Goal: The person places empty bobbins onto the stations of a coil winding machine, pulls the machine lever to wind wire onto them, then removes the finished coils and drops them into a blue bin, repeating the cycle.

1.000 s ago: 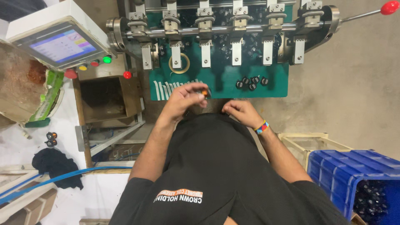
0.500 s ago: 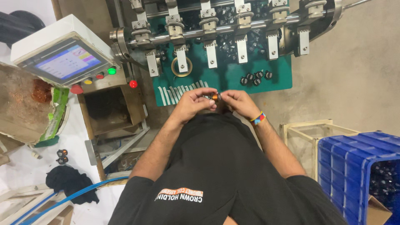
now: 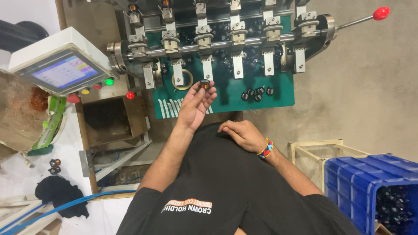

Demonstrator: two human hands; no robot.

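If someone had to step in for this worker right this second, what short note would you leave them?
Left hand: raised toward the green machine bed, pinching a small black and copper coil at the fingertips.
Right hand: empty, resting on the black shirt.
Parts: a few small black parts lie loose on the bed; a yellowish ring lies beside the held coil; the blue crate at the right holds many dark parts.
Done: two spindles at the top left of the machine carry copper coils.
Left: the held coil is not set down or mounted anywhere yet.
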